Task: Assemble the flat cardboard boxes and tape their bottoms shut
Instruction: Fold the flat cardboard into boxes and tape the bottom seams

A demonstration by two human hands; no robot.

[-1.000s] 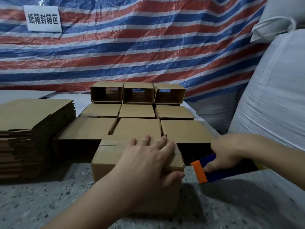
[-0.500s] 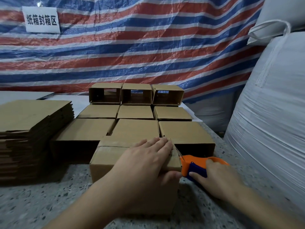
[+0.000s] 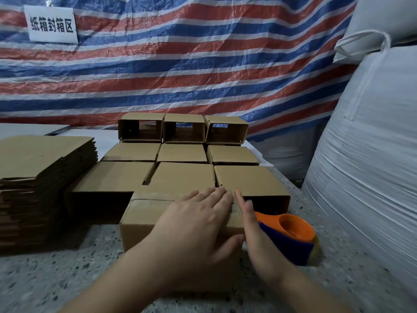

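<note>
**boxguy:** Head view, how far along are we? Going from the left: there's a tall stack of flat cardboard blanks [image 3: 42,177] not folded yet, so I'd say plenty of work left.

**tapefan:** Yeah, but next to it there's a decent batch done. Finished boxes [image 3: 180,152] sit in tight rows of three across the middle of the surface [image 3: 45,279], lying on their sides, and the far row shows open ends facing us. Can't see their taped bottoms from here, so "done" is my guess.

**boxguy:** And the one in hand?

**tapefan:** Current box [image 3: 144,220] is up front, touching the finished rows, bottom flaps closed and facing up. There's a strip of clear tape along the seam. Left hand [image 3: 198,229] lies flat on top, fingers straight and spread, pressing it down. Right hand [image 3: 255,236] is at the box's right edge, fingers straight and together, looks like it's smoothing the tape end down the side. Neither grip is closed round anything. So I'd call this box nearly sealed.

**boxguy:** Tape gun?

**tapefan:** The orange and blue tape dispenser [image 3: 291,238] rests on the surface just right of that hand, nobody holding it.

**boxguy:** Room?

**tapefan:** Speckled stone-look surface, a red, white and blue striped tarp [image 3: 203,64] behind with a white sign [image 3: 52,24] in Chinese characters top left, big white bulk sacks [image 3: 370,154] on the right. Pretty dim.
</note>
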